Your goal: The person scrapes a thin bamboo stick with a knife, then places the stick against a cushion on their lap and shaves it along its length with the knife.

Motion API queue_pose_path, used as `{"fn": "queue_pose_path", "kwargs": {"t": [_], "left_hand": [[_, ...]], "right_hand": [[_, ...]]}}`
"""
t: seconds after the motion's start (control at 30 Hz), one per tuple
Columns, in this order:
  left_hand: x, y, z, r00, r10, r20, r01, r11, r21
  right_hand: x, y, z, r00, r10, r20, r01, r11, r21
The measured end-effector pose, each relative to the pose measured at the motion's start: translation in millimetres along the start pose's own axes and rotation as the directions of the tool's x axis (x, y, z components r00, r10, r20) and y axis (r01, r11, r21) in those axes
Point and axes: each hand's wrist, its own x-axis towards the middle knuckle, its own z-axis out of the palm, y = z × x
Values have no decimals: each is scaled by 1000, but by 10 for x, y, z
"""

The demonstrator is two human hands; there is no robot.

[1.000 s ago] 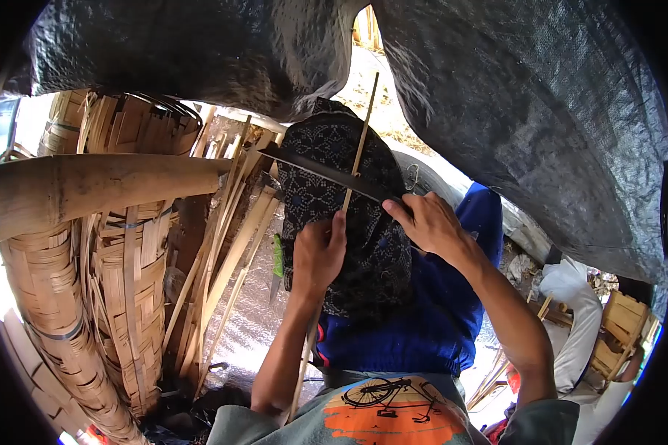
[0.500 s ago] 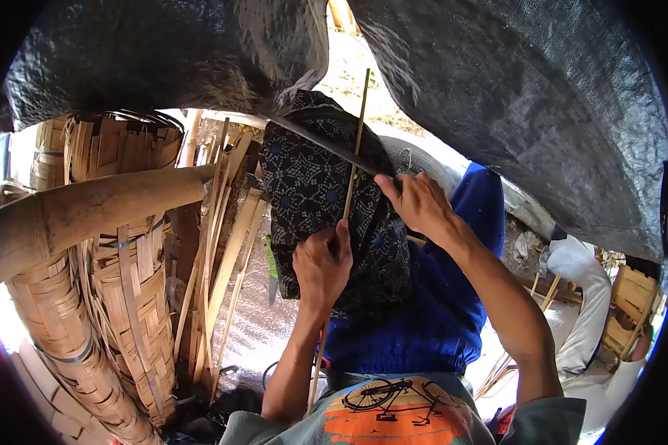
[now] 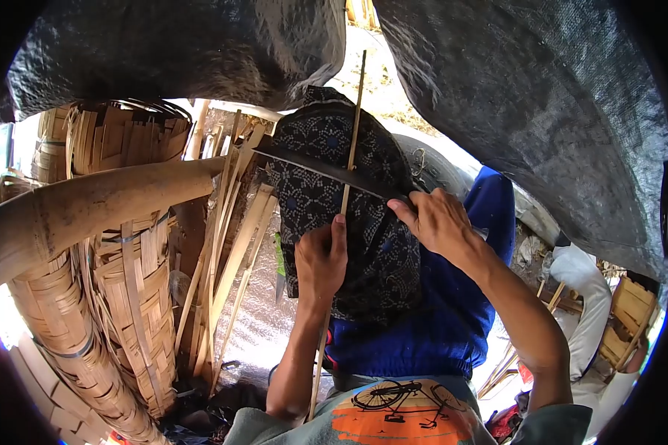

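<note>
My left hand (image 3: 320, 261) is closed around a thin bamboo strip (image 3: 355, 130), thumb lying along it. The strip runs from beside my body up past the far end of a dark patterned cloth (image 3: 315, 194) spread over my leg. In my right hand (image 3: 442, 222) is a long-bladed knife (image 3: 304, 160), its handle mostly hidden by the fingers. The blade points left and lies across the strip, a little beyond my left hand.
Woven bamboo baskets (image 3: 130, 297) stand at the left, with a thick bamboo pole (image 3: 104, 200) in front. Split bamboo pieces (image 3: 237, 274) lean beside the cloth. Dark tarp (image 3: 527, 96) hangs overhead. Another person's pale sleeve (image 3: 588, 297) shows at the right.
The knife blade has come lower and nearer my left hand along the strip, with my right hand shifting slightly right and down. The view has also shifted a little.
</note>
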Motion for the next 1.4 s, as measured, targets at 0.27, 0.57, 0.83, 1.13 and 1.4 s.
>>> {"fn": "queue_pose_path", "kwargs": {"t": [0.27,0.57,0.83,1.13,1.4], "left_hand": [[-60,-38,87,999,-34,-30,31,996,-83],[21,26,-61,997,-65,40,71,983,-168],[30,-63,-84,997,-40,65,48,992,-113],[2,-47,-130,994,-13,110,39,970,-241],[35,-53,-205,962,-111,251,186,936,-299]], "right_hand": [[68,-20,101,999,21,25,-20,999,-46],[-52,-157,-205,993,17,115,-45,968,246],[-393,-117,-269,957,6,290,-36,995,97],[122,84,-344,917,84,390,-133,986,99],[-326,61,-232,970,-108,216,1,896,443]]}}
